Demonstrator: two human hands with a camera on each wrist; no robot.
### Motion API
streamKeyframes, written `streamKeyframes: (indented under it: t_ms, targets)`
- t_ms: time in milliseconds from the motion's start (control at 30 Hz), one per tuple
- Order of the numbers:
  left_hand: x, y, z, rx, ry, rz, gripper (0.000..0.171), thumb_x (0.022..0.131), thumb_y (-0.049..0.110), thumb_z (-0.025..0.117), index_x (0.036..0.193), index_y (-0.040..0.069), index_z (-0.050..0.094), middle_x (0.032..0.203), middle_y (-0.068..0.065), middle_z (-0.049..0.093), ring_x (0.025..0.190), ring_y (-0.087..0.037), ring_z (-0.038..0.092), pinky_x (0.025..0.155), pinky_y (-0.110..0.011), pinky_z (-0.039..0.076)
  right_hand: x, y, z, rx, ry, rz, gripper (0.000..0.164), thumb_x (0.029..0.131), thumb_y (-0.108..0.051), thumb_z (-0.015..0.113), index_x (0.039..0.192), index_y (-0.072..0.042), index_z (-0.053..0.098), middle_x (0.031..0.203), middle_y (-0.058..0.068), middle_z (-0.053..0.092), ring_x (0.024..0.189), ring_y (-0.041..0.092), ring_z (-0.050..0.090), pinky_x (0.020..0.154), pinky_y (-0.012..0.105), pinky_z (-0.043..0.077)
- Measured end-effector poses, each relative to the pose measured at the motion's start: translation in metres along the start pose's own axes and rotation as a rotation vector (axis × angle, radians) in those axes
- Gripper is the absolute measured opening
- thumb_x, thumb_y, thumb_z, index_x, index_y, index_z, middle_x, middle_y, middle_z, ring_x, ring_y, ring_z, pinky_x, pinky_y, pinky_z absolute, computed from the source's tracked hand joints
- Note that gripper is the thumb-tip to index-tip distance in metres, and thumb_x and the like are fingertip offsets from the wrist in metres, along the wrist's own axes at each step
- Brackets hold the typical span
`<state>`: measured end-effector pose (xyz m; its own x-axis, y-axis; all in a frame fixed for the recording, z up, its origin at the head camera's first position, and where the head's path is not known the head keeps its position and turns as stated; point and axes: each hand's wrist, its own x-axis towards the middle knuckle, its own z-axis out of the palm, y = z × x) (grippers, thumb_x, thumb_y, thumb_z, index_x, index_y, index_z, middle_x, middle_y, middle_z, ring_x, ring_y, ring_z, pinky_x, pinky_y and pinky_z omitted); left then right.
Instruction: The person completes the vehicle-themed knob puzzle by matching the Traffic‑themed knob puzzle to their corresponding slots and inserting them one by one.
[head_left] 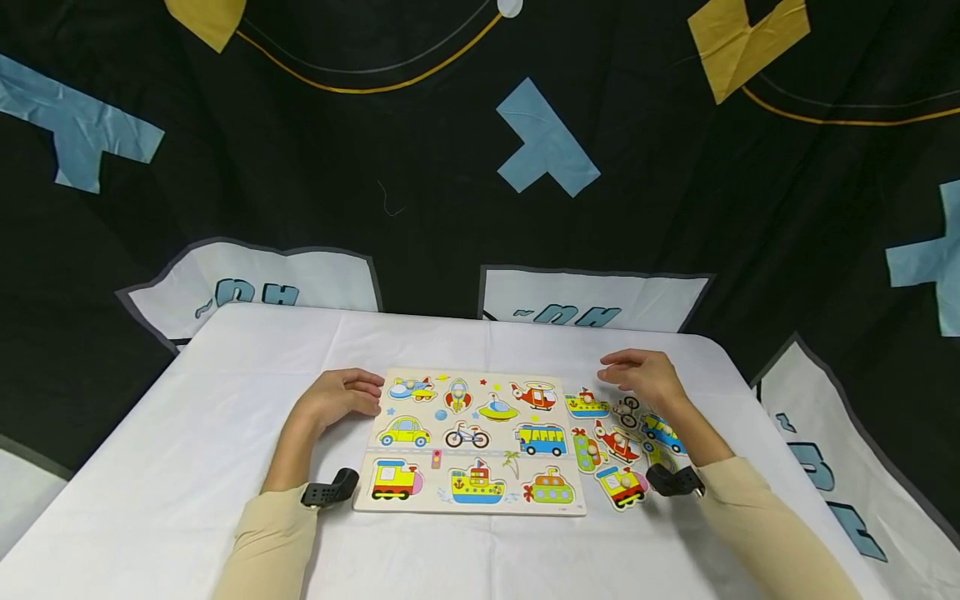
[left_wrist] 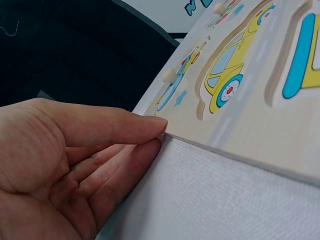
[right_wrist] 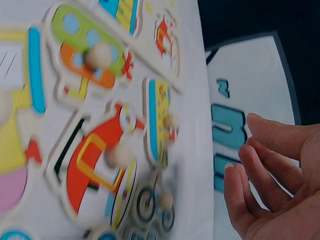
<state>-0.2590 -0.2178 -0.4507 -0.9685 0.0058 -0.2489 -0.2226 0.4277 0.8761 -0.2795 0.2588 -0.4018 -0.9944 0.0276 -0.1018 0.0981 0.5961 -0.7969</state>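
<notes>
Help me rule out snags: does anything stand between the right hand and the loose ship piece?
Nothing visible does: only open space separates the right hand from the ship piece, which lies beside the puzzle board.

Train piece (right_wrist: 17,135) partly outside right-wrist view

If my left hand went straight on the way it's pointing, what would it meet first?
The puzzle board, at its left edge; your left hand looks right up against it, though exact contact is hard to judge.
</notes>
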Motion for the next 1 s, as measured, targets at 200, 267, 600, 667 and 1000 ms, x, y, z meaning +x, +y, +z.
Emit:
streamKeyframes:
  t_ms: [200,267,600,667,1000]
  targets:
    - [0.000,-0.001,0.000,-0.010,0.000,0.002,0.050,0.077,0.002,0.080,0.125,0.000,0.065,0.101,-0.008,0.072,0.084,-0.014,0.065,0.074,-0.024,0.053,-0.004,0.018,-0.018,-0.023,0.014,0.021,0.045,0.095,-0.029,0.072,0.130,-0.002,0.066,0.130,0.022,0.066,0.115,0.036,0.066,0.099,0.047,0.053]
    - [0.000,-0.001,0.000,-0.013,0.002,0.003,0.051,0.077,0.002,0.080,0.125,0.000,0.065,0.101,-0.009,0.072,0.084,-0.014,0.065,0.074,-0.024,0.053,-0.006,0.023,-0.024,-0.022,0.017,0.029,0.046,0.096,-0.031,0.071,0.131,-0.002,0.065,0.133,0.022,0.065,0.115,0.037,0.066,0.100,0.047,0.052]
    - [0.000,-0.002,0.000,-0.014,0.001,0.005,0.050,0.078,0.002,0.081,0.126,0.000,0.065,0.102,-0.009,0.072,0.083,-0.014,0.066,0.075,-0.025,0.053,-0.011,0.050,-0.045,-0.032,0.041,0.093,0.051,0.098,-0.035,0.066,0.136,-0.003,0.061,0.138,0.021,0.062,0.118,0.037,0.065,0.104,0.050,0.048]
    - [0.000,-0.002,0.000,-0.013,0.002,0.003,0.050,0.078,0.002,0.081,0.125,0.001,0.066,0.102,-0.009,0.072,0.083,-0.014,0.066,0.075,-0.025,0.053,-0.012,0.056,-0.047,-0.036,0.050,0.107,0.051,0.097,-0.035,0.066,0.136,-0.002,0.061,0.135,0.021,0.064,0.115,0.036,0.065,0.102,0.049,0.049]
    - [0.001,-0.002,0.001,-0.007,0.010,0.002,0.050,0.078,0.004,0.081,0.125,0.001,0.066,0.103,-0.010,0.072,0.085,-0.016,0.065,0.075,-0.025,0.053,-0.010,0.084,-0.051,-0.028,0.100,0.169,0.049,0.095,-0.032,0.068,0.134,-0.002,0.063,0.132,0.019,0.066,0.104,0.024,0.068,0.092,0.038,0.050]
